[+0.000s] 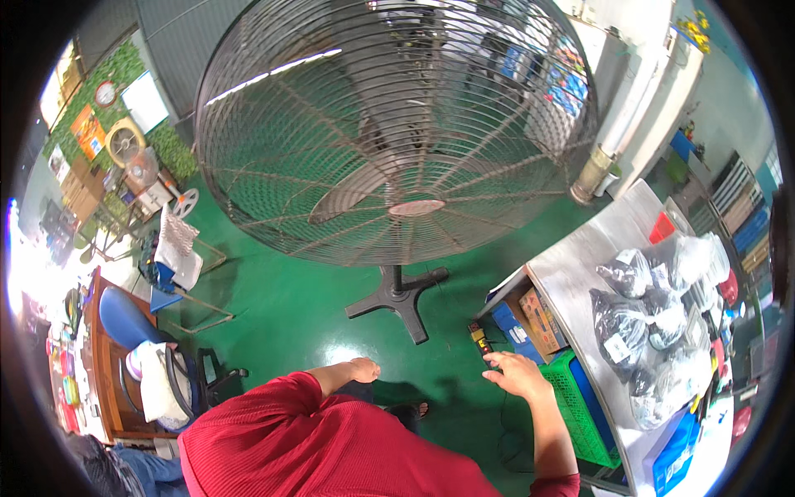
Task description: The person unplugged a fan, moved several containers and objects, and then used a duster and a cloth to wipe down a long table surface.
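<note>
Yellow-black device point(479, 335) lies at eleven o'clock from the right hand point(518, 376), thumb apart from fingers; left hand point(363, 369) finger state cannot be told. Slow approach seems advisable.

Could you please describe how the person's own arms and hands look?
The person wears a red, finely ribbed top with sleeves that leave the forearms bare. The left hand and right hand are ungloved; no wristwatch shows.

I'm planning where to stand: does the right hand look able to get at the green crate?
Probably yes: the right hand appears close to the green crate, and nothing visible blocks the way between them, though one view leaves the depth uncertain.
</note>
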Tool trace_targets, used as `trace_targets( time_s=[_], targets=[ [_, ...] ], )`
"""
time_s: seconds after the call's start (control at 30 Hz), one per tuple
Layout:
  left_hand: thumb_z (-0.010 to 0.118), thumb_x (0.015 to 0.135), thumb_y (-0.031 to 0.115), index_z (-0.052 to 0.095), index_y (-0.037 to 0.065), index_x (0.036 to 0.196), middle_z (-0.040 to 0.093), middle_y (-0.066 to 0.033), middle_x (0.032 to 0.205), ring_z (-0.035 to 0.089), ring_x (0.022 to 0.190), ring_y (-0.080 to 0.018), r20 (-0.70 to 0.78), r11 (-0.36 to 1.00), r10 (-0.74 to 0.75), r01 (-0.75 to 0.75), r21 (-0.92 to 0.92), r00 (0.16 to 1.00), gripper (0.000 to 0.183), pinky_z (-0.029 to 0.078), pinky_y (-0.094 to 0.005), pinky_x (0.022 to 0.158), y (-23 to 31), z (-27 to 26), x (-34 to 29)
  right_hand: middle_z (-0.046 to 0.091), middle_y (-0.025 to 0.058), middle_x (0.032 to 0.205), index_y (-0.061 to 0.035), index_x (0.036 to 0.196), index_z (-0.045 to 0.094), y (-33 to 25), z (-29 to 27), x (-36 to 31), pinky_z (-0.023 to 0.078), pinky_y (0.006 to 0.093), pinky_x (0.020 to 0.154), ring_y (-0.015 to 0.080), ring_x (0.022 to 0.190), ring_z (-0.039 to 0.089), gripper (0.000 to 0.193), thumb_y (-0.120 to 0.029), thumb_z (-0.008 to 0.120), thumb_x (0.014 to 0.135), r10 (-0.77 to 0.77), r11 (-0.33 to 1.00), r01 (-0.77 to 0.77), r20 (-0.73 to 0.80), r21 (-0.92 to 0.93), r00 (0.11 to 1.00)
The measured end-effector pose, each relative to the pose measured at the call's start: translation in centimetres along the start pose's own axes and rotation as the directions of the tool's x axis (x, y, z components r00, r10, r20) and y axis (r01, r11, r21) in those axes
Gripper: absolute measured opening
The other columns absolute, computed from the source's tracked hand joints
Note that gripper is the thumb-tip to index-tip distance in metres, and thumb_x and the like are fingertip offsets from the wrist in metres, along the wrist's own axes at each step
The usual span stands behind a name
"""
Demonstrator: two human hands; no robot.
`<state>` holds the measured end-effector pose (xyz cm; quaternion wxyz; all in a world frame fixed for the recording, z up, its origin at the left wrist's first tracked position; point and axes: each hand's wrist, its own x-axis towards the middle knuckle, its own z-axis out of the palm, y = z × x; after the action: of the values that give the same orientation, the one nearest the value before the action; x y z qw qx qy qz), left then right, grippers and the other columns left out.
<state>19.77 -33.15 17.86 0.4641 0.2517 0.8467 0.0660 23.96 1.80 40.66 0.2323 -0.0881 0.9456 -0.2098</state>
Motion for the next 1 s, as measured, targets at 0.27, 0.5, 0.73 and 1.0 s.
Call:
trace_targets(
  time_s=[0.27, 0.5, 0.73, 1.0],
  targets=[
    [0.041, 0.079, 0.03, 0.06, 0.017, 0.098, 0.06, -0.0131, 0.097, 0.057, 0.09, -0.0316, 0.17, 0.98, 0.005, -0.038, 0.196, 0.985, 0.029, 0.046, -0.043, 0.078, -8.8, 5.1, 3.1, 0.06, 0.0086, 0.101, -0.0124, 0.109, 0.054, 0.3, 6.4, 3.6, 0.045, 0.0395, 0.08, 0.0271, 0.096, 0.056, 0.039, -0.035, 0.058, 0.077, 0.039, 0.998, -0.043, 0.084, 0.056, 0.996],
    [0.045, 0.075, 0.021, 0.062, 0.014, 0.093, 0.061, -0.0145, 0.094, 0.058, 0.09, -0.0307, 0.009, 0.974, -0.077, 0.073, 0.216, 0.997, 0.026, 0.047, -0.0418, 0.076, -9.0, 0.0, 5.1, 0.059, 0.0075, 0.104, -0.0131, 0.11, 0.054, 3.6, 15.1, 4.1, 0.043, 0.0397, 0.083, 0.0277, 0.099, 0.054, 0.038, -0.032, 0.056, 0.078, 0.08, 0.954, -0.118, 0.145, 0.277, 0.986],
    [0.044, 0.081, 0.023, 0.059, 0.013, 0.102, 0.059, -0.0106, 0.104, 0.054, 0.099, -0.0274, -0.022, 0.996, 0.012, -0.01, 0.084, 1.0, 0.028, 0.043, -0.0385, 0.084, -2.7, 4.6, 18.4, 0.059, 0.0088, 0.105, -0.0133, 0.105, 0.057, 17.0, 27.6, 4.1, 0.044, 0.0405, 0.084, 0.0291, 0.1, 0.054, 0.036, -0.032, 0.058, 0.074, 0.151, 0.924, -0.305, 0.516, 0.229, 0.843],
    [0.048, 0.08, 0.021, 0.057, 0.008, 0.103, 0.058, -0.0134, 0.104, 0.055, 0.094, -0.0314, -0.115, 0.939, 0.329, -0.337, -0.062, 0.937, 0.028, 0.044, -0.0384, 0.084, 9.4, 15.9, 39.5, 0.053, 0.01, 0.109, -0.0099, 0.101, 0.057, 38.8, 41.9, 19.6, 0.044, 0.0373, 0.084, 0.0265, 0.102, 0.052, 0.025, -0.015, 0.049, 0.078, 0.426, 0.904, -0.428, 0.056, 0.009, 0.903]
  ],
)
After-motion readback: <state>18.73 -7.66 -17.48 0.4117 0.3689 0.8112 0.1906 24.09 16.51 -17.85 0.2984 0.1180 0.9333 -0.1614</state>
